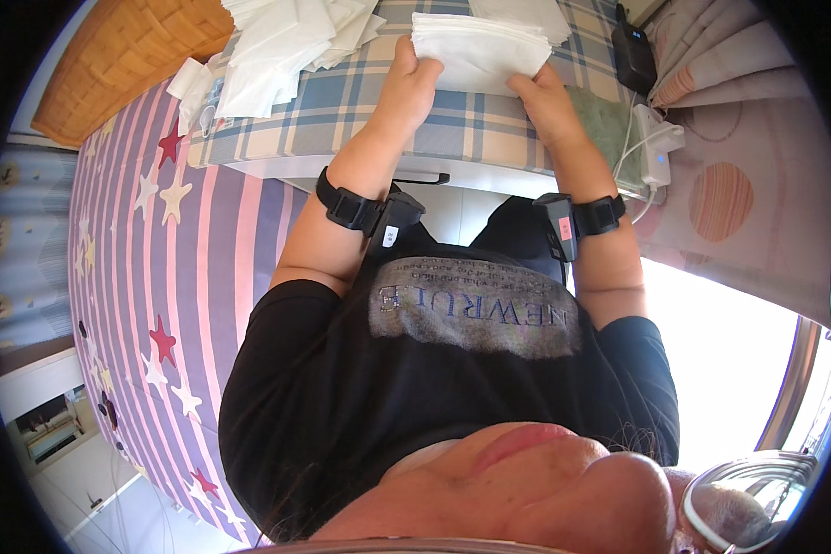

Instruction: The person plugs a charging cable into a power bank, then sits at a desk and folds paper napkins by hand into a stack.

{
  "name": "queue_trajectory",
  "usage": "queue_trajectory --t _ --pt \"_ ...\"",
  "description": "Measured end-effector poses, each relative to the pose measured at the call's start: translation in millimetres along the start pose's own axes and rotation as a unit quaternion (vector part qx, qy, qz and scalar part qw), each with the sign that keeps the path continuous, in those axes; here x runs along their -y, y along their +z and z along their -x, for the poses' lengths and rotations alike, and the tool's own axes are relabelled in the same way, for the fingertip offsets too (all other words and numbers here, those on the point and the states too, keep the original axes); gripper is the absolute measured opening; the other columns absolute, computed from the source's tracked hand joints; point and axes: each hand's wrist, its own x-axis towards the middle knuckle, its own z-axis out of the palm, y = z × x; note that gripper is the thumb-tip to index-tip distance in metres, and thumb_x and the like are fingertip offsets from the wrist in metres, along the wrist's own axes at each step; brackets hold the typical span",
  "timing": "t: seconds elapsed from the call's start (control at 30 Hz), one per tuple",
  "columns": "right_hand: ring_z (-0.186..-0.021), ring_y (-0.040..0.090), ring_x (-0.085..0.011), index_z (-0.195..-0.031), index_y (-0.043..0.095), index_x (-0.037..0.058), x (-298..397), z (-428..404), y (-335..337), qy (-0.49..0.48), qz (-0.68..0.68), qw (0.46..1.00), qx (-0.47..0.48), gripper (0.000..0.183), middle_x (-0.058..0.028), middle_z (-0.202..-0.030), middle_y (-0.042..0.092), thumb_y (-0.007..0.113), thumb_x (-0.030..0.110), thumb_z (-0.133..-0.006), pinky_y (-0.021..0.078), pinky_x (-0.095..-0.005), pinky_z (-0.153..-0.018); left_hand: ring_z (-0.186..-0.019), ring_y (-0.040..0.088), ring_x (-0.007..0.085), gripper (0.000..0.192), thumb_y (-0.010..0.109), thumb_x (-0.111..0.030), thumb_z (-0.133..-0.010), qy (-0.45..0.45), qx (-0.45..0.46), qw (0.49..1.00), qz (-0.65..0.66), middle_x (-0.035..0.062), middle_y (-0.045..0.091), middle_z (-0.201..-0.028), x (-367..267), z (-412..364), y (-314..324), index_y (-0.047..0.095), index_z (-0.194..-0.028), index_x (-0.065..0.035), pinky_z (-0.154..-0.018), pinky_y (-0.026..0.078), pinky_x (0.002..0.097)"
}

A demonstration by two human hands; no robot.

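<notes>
Both my hands hold a stack of thin white sheets point(481, 59), which look like tissue or nonwoven cloth, above the table's plaid cover. My left hand point(412, 86) grips the stack's left end, thumb on the near face. At the right end, my right hand point(543, 104) pinches it the same way. The fingers behind the stack are hidden. Left of my left hand lies a loose, fanned pile of white sheets point(277, 52). More white sheets point(526, 17) lie just beyond the stack, partly covered by it.
A blue and beige plaid cover point(332, 124) lies on the table. At the right are a green cloth point(599, 124), a white power strip point(654, 149) with cables and a black device point(631, 55). A woven basket point(124, 62) stands at the left, beside a striped bedspread point(215, 228). Below the tabletop is a drawer handle point(422, 179).
</notes>
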Motion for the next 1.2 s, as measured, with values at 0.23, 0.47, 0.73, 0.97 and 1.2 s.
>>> queue_trajectory --t 0.23,0.47,0.73,0.97,1.2 --pt "-0.107 0.056 -0.0159 -0.125 0.056 0.0029 0.9 2.3 3.3 0.028 0.057 0.998 -0.007 0.041 -0.0058 -0.117 0.063 0.054 0.007 -0.084 0.0434 -0.0303 -0.093 -0.096 0.059 0.025 0.038 0.046 -0.013 -0.088 -0.018 0.02 0.993 -0.114 0.0166 0.062 -0.108 -3.8 -1.4 -8.6 0.045 -0.123 0.0026 -0.086 0.046 0.0346" --pt "-0.098 0.061 -0.0191 -0.122 0.054 0.0009 5.3 2.7 4.7 -0.06 0.168 0.984 -0.011 0.038 -0.0098 -0.109 0.066 0.055 0.01 -0.086 0.047 -0.0308 -0.086 -0.099 0.062 0.0287 0.038 0.05 -0.016 -0.092 0.036 0.013 0.975 -0.217 0.0194 0.063 -0.108 1.8 1.8 -7.3 0.045 -0.124 0.0025 -0.088 0.047 0.0366" --pt "-0.088 0.061 -0.0194 -0.129 0.048 0.0022 58.7 -34.4 -33.8 0.001 0.063 0.998 0.009 0.045 -0.0087 -0.105 0.065 0.062 0.013 -0.088 0.0488 -0.0325 -0.073 -0.096 0.066 0.0242 0.042 0.06 -0.021 -0.093 -0.088 0.123 0.986 -0.07 0.0128 0.062 -0.115 -49.9 -58.6 -17.2 0.051 -0.127 0.0005 -0.082 0.055 0.0348" --pt "-0.084 0.061 -0.0182 -0.13 0.047 0.0057 18.8 -111.0 -79.7 0.047 0.113 0.987 -0.103 0.042 -0.01 -0.106 0.064 0.059 0.012 -0.09 0.05 -0.0314 -0.063 -0.097 0.064 0.0264 0.036 0.06 -0.015 -0.086 -0.147 0.122 0.982 0.009 0.0175 0.066 -0.104 -6.7 -139.1 32.0 0.058 -0.116 0.0035 -0.077 0.055 0.0366" --pt "-0.083 0.062 -0.0207 -0.124 0.053 0.0025 -49.3 -161.1 -121.6 -0.004 0.185 0.972 -0.143 0.04 -0.0139 -0.098 0.066 0.062 0.006 -0.085 0.0502 -0.0334 -0.067 -0.088 0.067 0.0323 0.041 0.064 -0.022 -0.075 0.001 -0.014 0.92 -0.392 0.0244 0.068 -0.092 37.0 -166.3 57.6 0.064 -0.106 0.0047 -0.076 0.052 0.0406"
